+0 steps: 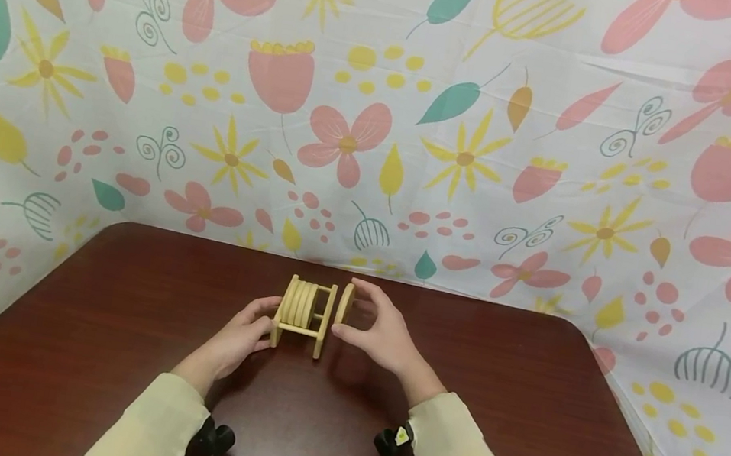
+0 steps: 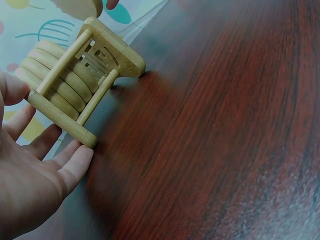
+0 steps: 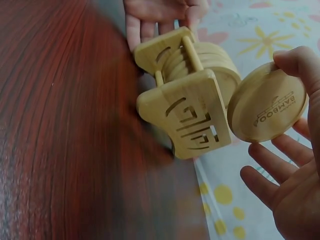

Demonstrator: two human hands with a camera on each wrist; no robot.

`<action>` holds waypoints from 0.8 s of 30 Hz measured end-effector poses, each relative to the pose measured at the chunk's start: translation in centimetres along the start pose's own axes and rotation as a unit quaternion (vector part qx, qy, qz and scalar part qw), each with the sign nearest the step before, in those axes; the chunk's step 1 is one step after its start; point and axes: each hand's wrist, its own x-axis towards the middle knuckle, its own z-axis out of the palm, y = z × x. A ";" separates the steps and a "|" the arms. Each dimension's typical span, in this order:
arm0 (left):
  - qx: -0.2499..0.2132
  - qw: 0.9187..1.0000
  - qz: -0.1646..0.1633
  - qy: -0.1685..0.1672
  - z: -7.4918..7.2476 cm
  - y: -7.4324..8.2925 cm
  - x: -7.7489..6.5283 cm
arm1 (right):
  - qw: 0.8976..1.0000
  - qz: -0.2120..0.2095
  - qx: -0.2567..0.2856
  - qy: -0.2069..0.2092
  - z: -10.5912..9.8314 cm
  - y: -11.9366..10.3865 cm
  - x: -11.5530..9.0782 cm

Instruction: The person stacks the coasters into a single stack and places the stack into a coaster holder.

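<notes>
A bamboo coaster rack stands on the table, its carved end panel showing in the right wrist view. Several round coasters stand on edge inside it, side by side. My left hand grips the rack's left end panel, thumb on one side and fingertips along its edge. Just right of the rack, my right hand pinches one loose coaster at its rim, between thumb and fingers. This coaster is upright, with printed lettering on the face turned toward the right wrist camera.
The dark reddish-brown wooden table has rounded far corners. Behind it hangs a white cloth printed with flowers and leaves, close along the table's far edge. Black wrist cameras sit by both cream sleeves.
</notes>
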 end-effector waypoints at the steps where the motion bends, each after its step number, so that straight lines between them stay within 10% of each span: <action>1: 0.000 1.000 0.000 0.000 0.0 0.0 0.0 | 1.000 0.000 0.002 -0.001 0.1 -0.1 0.1; 24: -0.001 1.000 0.002 0.001 -0.1 0.0 0.1 | 1.000 -0.017 -0.001 -0.025 1.5 -1.2 1.6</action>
